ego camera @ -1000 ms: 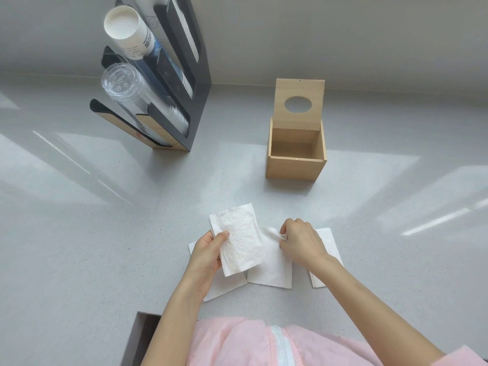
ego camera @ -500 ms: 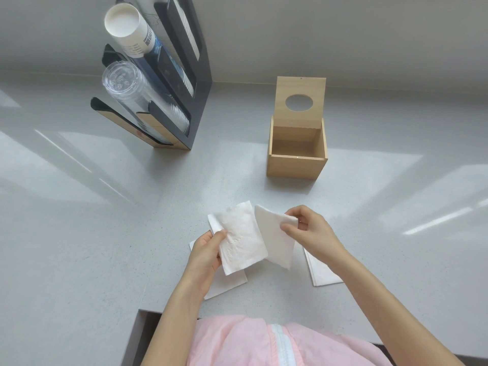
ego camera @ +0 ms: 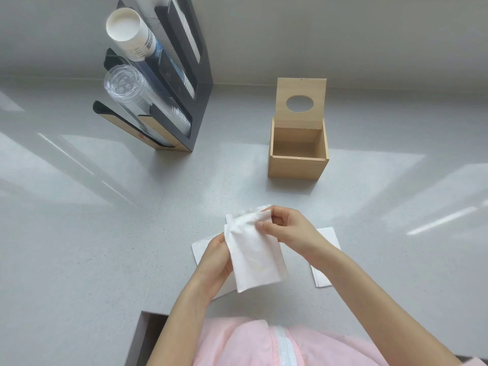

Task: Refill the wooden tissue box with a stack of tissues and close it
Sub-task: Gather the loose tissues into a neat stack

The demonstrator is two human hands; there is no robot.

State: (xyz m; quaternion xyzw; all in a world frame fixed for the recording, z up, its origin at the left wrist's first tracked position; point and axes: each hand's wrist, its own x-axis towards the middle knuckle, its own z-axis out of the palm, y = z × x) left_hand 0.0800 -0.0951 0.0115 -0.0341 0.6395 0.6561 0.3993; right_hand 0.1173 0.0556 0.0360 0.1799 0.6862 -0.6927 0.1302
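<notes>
Left hand (ego camera: 215,256) and right hand (ego camera: 286,228) both pinch the tissue stack (ego camera: 254,250) above the counter (ego camera: 79,260), likely squaring edges. Wooden tissue box (ego camera: 298,166) stands open, lid (ego camera: 301,101) upright, ready for loading.

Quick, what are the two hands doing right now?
Left hand: closed on the tissues.
Right hand: pinching the same tissues' top edge.

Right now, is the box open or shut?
Open: the box has its lid standing upright behind it, and the inside looks empty.
</notes>
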